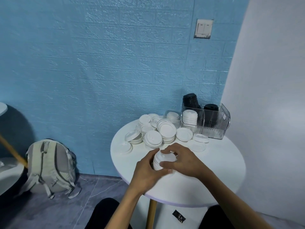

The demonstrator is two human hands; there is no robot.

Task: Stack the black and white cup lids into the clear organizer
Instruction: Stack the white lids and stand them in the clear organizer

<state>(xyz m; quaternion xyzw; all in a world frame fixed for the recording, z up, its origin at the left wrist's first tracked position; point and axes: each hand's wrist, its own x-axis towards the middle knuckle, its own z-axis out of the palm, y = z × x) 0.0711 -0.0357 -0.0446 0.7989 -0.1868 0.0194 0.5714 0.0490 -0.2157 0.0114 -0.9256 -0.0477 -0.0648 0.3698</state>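
Both hands, left hand and right hand, are grasping a stack of white lids near the table's front edge; the organizer is sitting at its back-right edge.

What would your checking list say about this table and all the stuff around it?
Surface: round white table.
Job's things: organizer holds black and white lids; loose lids piled beside it.
Clutter: nothing seen.
Grippers: left hand and right hand both grip a white stack.
Cables: nothing seen.
Surroundings: blue wall, switch, backpack on the floor.
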